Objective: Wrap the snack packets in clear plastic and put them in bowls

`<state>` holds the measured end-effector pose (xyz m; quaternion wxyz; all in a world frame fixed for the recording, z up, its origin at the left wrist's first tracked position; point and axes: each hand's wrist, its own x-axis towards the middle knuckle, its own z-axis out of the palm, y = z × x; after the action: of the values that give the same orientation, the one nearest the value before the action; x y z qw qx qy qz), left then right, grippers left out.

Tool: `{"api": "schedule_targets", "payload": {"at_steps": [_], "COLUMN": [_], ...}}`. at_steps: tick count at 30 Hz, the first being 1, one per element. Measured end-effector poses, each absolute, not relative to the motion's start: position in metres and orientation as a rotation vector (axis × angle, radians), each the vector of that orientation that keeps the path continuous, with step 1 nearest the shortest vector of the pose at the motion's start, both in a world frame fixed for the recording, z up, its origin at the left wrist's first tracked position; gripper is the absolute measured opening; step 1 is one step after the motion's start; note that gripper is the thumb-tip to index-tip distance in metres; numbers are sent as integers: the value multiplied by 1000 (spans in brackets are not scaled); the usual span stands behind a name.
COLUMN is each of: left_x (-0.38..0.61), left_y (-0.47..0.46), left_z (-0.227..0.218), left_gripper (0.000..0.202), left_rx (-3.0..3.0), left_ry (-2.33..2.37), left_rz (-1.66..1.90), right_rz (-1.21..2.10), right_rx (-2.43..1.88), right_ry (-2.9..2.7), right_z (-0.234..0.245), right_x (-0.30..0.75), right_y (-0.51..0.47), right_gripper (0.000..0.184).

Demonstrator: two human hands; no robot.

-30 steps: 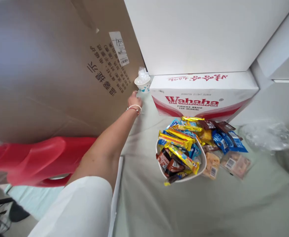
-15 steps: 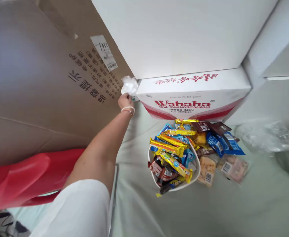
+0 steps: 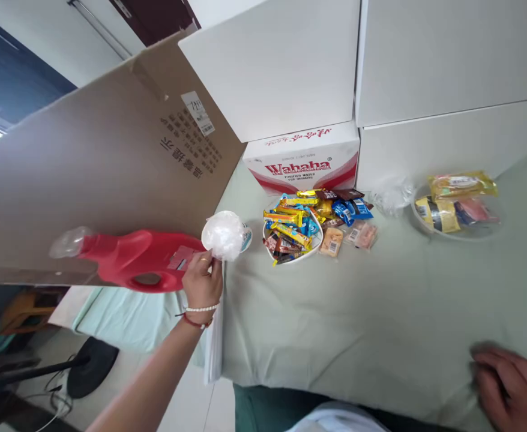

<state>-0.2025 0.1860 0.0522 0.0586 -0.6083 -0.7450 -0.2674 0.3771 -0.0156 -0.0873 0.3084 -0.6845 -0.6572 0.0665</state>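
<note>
My left hand (image 3: 204,279) pinches the near rim of a white paper cup (image 3: 245,239) with teal print on its side. Crumpled clear plastic (image 3: 225,235) bulges out of the cup's mouth. This cup is tilted, its mouth facing me, between a red jug and a white bowl (image 3: 294,259) heaped with wrapped snacks (image 3: 286,217). At the lower right edge, my right hand (image 3: 513,387) is over the green cloth, slightly blurred. Its fingers are loosely curled, and nothing shows in them.
The red jug (image 3: 128,255) lies against a brown cardboard panel (image 3: 123,174). Behind the bowl is a white Wahaha box (image 3: 304,165). Loose snack packs (image 3: 333,241) lie beside the bowl. Farther right are crumpled plastic (image 3: 394,195) and a clear bowl (image 3: 470,234) with packets.
My left hand has brought the cup from the corner beside the Wahaha box toward me. The view has widened, and my right hand has come into sight.
</note>
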Motion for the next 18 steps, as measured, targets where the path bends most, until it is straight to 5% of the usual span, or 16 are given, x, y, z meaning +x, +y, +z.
{"api": "schedule_targets", "payload": {"at_steps": [10, 15, 18], "left_x": [-167, -149, -136], "left_y": [170, 142, 113], "left_z": [28, 16, 9], "left_gripper": [28, 60, 39], "left_rx": [-1851, -1741, -1661], "left_ry": [-2583, -2614, -2646], "left_rz": [-677, -890, -1039], "right_rz": [-40, -116, -142], "right_rx": [-1734, -1762, -1757], "right_ry": [-1901, -1920, -1930], "right_z": [-70, -69, -69], "right_x": [368, 366, 365], "right_y": [0, 1, 1], "right_gripper": [14, 18, 18]}}
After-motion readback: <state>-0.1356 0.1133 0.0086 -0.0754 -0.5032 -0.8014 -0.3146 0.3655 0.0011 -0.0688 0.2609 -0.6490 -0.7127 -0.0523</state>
